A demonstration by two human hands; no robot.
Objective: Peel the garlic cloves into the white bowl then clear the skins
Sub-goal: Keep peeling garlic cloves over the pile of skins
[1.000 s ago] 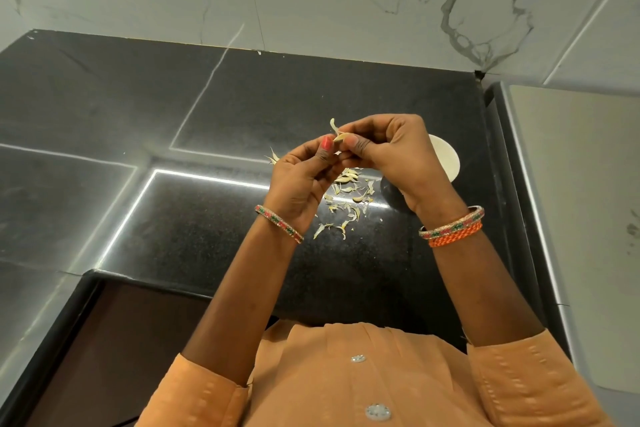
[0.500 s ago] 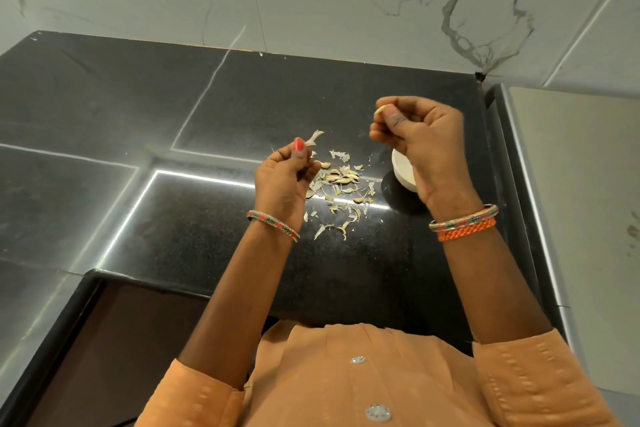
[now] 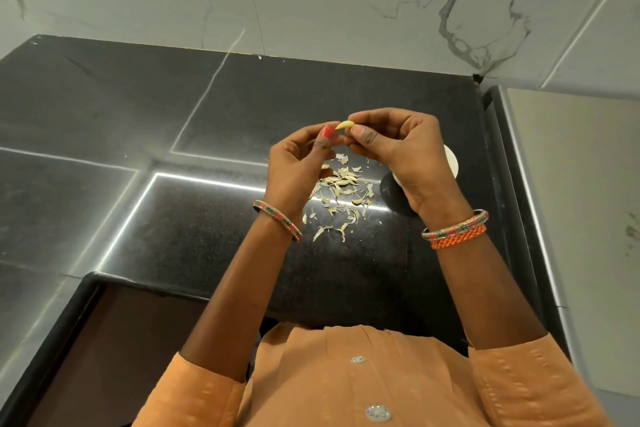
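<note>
A pale yellow garlic clove (image 3: 345, 125) is held up above the black counter, pinched between the thumb and fingers of my right hand (image 3: 401, 152). My left hand (image 3: 298, 163) is close beside it, fingers curled, its thumb tip touching the clove's left end. Below the hands a scatter of garlic skins (image 3: 341, 194) lies on the counter. The white bowl (image 3: 452, 161) stands to the right, mostly hidden behind my right hand and wrist; its inside is not visible.
The black granite counter (image 3: 207, 218) runs to a marble wall at the back. A steel-edged pale surface (image 3: 571, 184) borders it on the right. A dark recess (image 3: 121, 340) lies below the counter's front edge at the left.
My hands were apart half a second ago, the left one dropping a skin over the pile. Now they have come back together, both on the clove.
</note>
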